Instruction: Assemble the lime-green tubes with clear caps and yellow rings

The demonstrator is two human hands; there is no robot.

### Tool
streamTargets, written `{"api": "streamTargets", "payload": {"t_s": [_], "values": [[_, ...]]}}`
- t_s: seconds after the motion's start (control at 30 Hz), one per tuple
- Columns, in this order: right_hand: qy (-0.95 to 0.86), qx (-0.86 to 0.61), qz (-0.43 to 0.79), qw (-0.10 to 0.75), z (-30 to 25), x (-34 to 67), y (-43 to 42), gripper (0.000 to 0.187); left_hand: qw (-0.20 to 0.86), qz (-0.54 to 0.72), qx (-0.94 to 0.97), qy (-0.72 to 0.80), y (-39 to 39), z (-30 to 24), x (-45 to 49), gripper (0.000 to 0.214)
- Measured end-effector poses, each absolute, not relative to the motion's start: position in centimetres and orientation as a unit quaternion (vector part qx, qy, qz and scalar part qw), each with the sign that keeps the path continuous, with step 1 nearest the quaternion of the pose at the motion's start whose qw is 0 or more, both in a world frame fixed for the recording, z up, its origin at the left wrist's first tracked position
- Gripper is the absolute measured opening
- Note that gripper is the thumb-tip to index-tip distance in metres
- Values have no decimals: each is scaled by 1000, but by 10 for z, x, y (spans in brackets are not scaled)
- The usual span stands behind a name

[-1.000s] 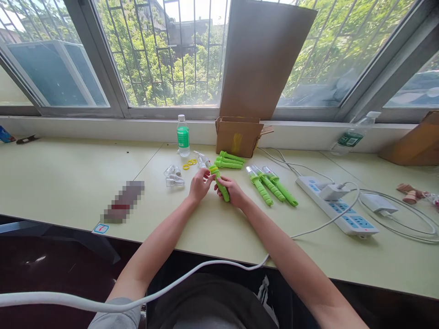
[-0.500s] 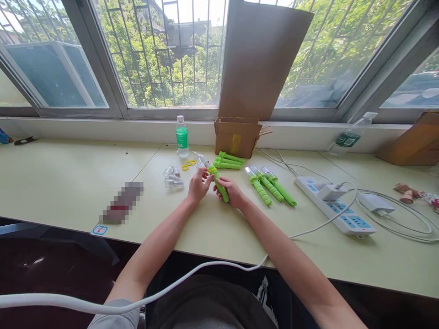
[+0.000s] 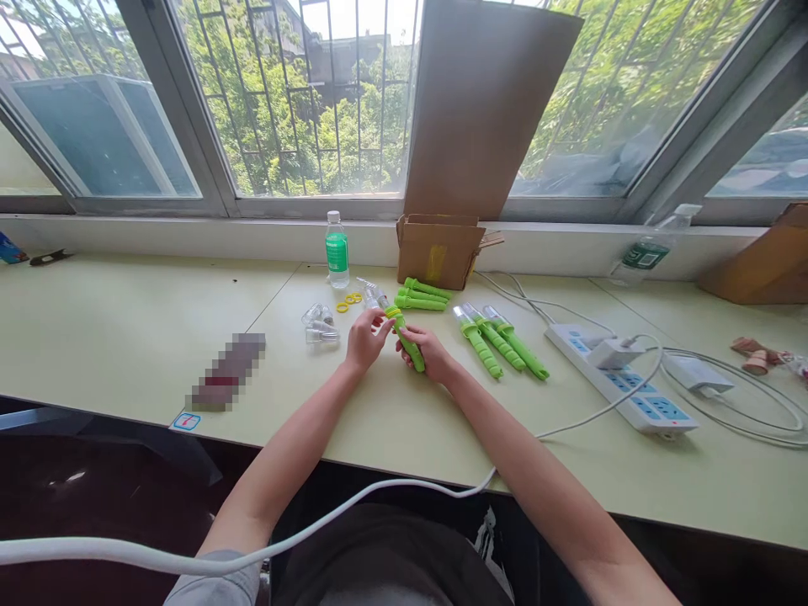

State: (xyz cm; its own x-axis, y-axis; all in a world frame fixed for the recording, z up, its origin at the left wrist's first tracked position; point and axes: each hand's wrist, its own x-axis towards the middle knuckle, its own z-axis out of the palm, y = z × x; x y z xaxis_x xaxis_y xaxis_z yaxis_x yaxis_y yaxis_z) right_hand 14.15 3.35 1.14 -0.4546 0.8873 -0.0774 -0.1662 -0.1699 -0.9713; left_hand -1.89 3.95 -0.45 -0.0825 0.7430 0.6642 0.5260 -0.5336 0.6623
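Note:
A green ribbed plastic handle [image 3: 413,348] slants over the table, its upper end pointing away from me. My right hand [image 3: 432,351] is wrapped round its lower part. The fingers of my left hand [image 3: 366,340] close on its collar, where a yellow ring [image 3: 394,312] sits. Clear plastic pieces [image 3: 374,295] lie just beyond the collar; whether one is joined to it I cannot tell. Left of my hands are clear plastic caps [image 3: 321,334] and loose yellow rings [image 3: 349,300]. More green handles [image 3: 422,302] lie behind; three with clear caps [image 3: 496,342] are at the right.
A water bottle [image 3: 337,250] stands at the back, and a cardboard box [image 3: 435,252] is by the window. A power strip [image 3: 622,379] with chargers and cables takes up the right side. A white cable [image 3: 379,486] crosses in front of me. A blurred patch [image 3: 228,374] covers something at the left.
The whole view has shifted very slightly. Both hands keep nearly the same hold on the green handle, with no clear movement of the pieces around them.

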Motion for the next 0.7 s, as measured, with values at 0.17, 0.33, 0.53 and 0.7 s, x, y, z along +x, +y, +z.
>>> {"api": "streamTargets", "payload": {"t_s": [0.17,0.33,0.53,0.7], "values": [[-518,-356,679,379,10,143,35,27,114,556,673,474,42,-5,-20,26],[-520,-356,679,377,9,143,35,28,135,560,674,463,44,-4,-21,25],[-519,-356,681,374,10,143,36,28,137,564,669,463,43,-5,-20,26],[-509,-347,692,378,11,144,37,27,144,559,672,464,41,-5,-18,27]]}}
